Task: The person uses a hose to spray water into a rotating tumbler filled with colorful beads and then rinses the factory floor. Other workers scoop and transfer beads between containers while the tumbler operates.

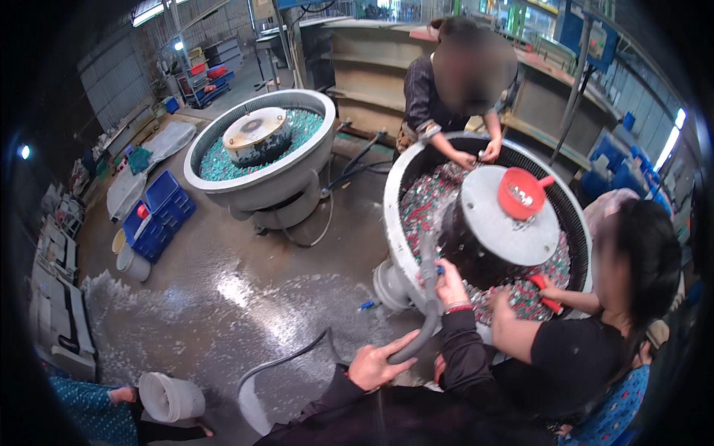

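Note:
A grey hose runs up between my two hands. My left hand is closed round its lower bend, while my right hand grips it higher up, beside a small blue valve handle. The hose's end points into a large round tumbling bowl, over its rim. Small red, green and grey pieces fill the ring around the bowl's centre drum. A red scoop with some pieces in it rests on the drum's top.
Across the bowl a person works with both hands at its rim. Another person, close on my right, reaches in with a red tool. A second bowl holds green pieces. Blue crates and a white bucket stand on the wet floor.

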Available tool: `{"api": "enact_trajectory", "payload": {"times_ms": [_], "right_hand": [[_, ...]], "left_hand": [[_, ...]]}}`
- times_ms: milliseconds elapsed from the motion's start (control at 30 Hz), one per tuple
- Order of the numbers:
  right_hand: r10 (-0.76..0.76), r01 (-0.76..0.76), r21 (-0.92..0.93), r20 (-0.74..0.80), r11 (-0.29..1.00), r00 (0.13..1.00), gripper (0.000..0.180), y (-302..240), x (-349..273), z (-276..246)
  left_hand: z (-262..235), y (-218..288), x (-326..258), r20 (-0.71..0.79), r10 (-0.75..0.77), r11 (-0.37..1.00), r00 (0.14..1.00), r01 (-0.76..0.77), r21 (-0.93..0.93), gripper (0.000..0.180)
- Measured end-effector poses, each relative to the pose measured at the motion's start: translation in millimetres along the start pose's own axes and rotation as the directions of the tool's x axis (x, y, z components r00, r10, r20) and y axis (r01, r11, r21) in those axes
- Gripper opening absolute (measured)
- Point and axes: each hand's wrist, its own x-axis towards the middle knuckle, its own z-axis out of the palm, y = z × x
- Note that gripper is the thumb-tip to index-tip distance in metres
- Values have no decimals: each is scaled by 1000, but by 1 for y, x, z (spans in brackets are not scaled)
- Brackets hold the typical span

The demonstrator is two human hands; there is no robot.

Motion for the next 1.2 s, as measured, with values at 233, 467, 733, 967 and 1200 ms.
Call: {"api": "enact_trajectory", "payload": {"times_ms": [233, 467, 733, 967, 1200], "right_hand": [[63, -63, 10, -7, 998, 998, 36, 8, 2, -1], [-1, 0, -46, -20, 999, 1000, 34, 6, 0, -7], [-67, 73, -131, 49, 989, 997, 31, -11, -12, -1], [-140, 151, 171, -75, 974, 987, 22, 6, 0, 23], [-155, 169, 247, -75, 954, 985, 30, 11, 17, 27]], "left_hand": [[-4, -26, 6, 37, 60, 997, 997, -58, -53, 58], [-40, -39, 10, 108, -68, 995, 992, 75, -64, 56], [-35, -23, 13, 53, -45, 997, 998, 49, -64, 53], [-30, -13, 25, -88, -82, 996, 993, 83, 13, 51], [-43, -17, 32, -150, -84, 991, 985, 98, 92, 45]]}}
